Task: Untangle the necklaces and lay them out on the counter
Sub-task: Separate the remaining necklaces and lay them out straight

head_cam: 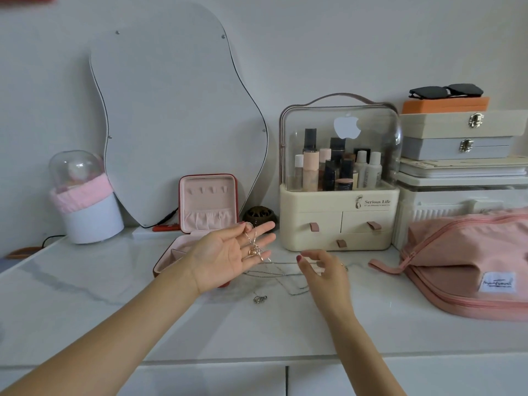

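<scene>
Two hands were over the marble counter: the left hand lay palm up with straight fingers, a knot of gold chain and pendant resting on them, ungripped; the right hand hovered at about three o'clock of it, fingers loosely curled, and whether they pinched a strand could not be told. Silver necklaces lay slack on the counter between and just below the hands, a small clasp or charm at six o'clock of them. Risks, as judged — the unheld knot could slide off the open palm and drop onto the silver strands, tangling both; a hard pull on a fine chain could tighten the knot or snap a link. Containers: jewellery box, open, at twelve o'clock of the left hand, its pink lid pocket and hooks apparently bare, tray partly hidden; cosmetics organiser at one o'clock — bottles and tubes under a clear dome, drawers closed; pink zipped pouch at three o'clock, contents unseen; latched boxes stacked behind it, closed.
</scene>
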